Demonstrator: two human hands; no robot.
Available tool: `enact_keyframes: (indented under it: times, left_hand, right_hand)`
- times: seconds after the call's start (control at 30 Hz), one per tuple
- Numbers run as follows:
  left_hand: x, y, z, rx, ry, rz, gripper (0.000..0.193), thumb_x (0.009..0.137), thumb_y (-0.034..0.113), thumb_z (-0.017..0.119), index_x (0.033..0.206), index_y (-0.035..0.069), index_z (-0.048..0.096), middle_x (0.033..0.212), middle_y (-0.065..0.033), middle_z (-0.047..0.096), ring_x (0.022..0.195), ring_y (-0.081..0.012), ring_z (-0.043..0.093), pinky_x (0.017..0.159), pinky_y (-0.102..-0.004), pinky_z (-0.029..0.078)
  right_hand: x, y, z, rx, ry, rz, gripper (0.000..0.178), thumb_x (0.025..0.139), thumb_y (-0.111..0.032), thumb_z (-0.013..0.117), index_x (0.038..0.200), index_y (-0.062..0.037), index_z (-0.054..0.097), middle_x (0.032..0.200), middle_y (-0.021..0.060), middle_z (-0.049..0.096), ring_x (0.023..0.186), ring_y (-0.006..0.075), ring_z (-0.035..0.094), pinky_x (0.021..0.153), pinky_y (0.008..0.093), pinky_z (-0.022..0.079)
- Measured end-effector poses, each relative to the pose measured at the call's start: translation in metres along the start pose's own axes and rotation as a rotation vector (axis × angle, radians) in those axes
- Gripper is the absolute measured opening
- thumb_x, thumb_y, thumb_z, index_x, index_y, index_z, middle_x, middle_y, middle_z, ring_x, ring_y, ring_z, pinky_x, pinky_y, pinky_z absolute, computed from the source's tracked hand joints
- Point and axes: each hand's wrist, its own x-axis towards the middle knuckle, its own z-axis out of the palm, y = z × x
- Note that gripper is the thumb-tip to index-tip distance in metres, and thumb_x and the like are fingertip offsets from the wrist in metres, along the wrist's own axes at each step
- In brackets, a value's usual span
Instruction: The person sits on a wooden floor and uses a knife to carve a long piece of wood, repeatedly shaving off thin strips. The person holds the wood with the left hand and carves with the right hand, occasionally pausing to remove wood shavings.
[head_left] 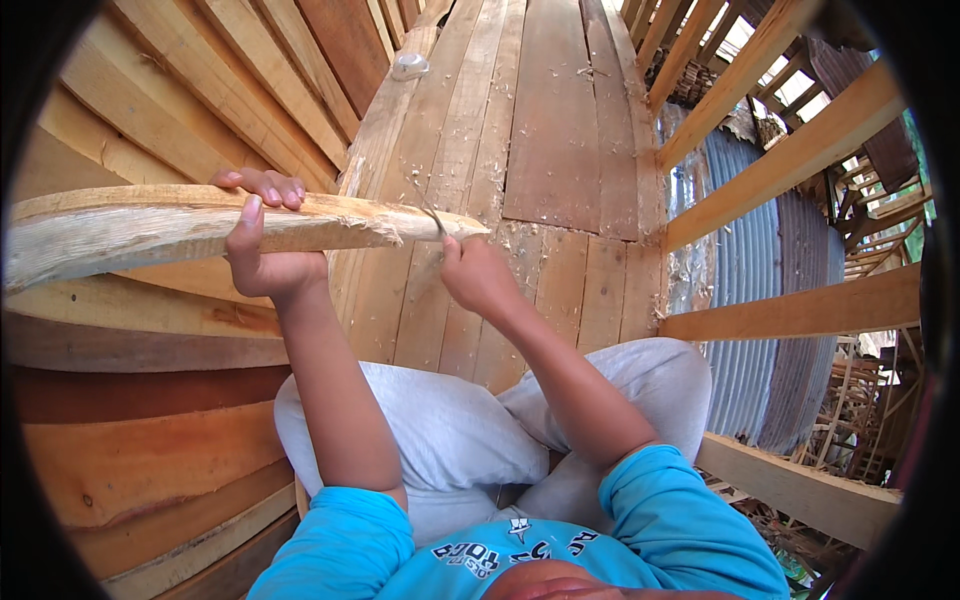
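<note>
A long, pale piece of wood (150,235) reaches in from the left, its near-right end cut down to a narrow, rough tip with frayed fibres along the lower edge. My left hand (275,272) is wrapped round it from below, thumb on the near side and fingers over the far side. At the tapered tip, my right hand (478,272) is closed on a knife whose thin dark blade (430,212) lies across the wood and points away from me. The knife's handle is hidden in my fist.
Wood shavings are scattered over the plank floor (555,130). A small white object (409,66) sits far off by the left plank wall (190,70). On the right runs a slatted wooden railing (790,322), with corrugated metal sheets (750,260) beyond. My legs are folded beneath my arms.
</note>
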Motion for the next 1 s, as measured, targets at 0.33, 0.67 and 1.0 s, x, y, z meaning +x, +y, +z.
enact_keyframes:
  times: [0.33,0.67,1.0]
  left_hand:
    - [-0.002,-0.001,0.01,-0.058,-0.019,-0.04,0.036,0.071,0.017,0.057,0.105,0.008,0.051,0.074,-0.006,0.048,0.067,-0.0167,0.048,0.068,-0.0312,0.042]
    - [-0.001,-0.002,0.004,-0.071,0.015,-0.037,0.035,0.07,0.015,0.058,0.104,0.006,0.054,0.074,-0.006,0.049,0.068,-0.0168,0.049,0.069,-0.0317,0.043]
    - [-0.002,0.0,0.003,0.028,0.117,-0.02,0.037,0.071,0.016,0.058,0.106,0.007,0.053,0.075,-0.0054,0.049,0.069,-0.0161,0.048,0.069,-0.0316,0.042]
  right_hand:
    - [0.047,0.099,0.025,0.032,0.036,0.19,0.056,0.101,-0.036,0.038,0.091,0.0129,0.065,0.09,0.0331,0.066,0.093,0.0474,0.064,0.085,0.0509,0.048]
    - [0.031,0.055,0.011,0.372,-0.14,0.14,0.056,0.102,-0.037,0.038,0.079,0.0096,0.058,0.07,0.0256,0.063,0.067,0.0433,0.059,0.071,0.0502,0.046]
    - [-0.006,-0.018,0.005,0.124,-0.125,-0.086,0.053,0.102,-0.034,0.039,0.092,0.0107,0.065,0.085,0.0323,0.066,0.081,0.0481,0.065,0.078,0.052,0.049]
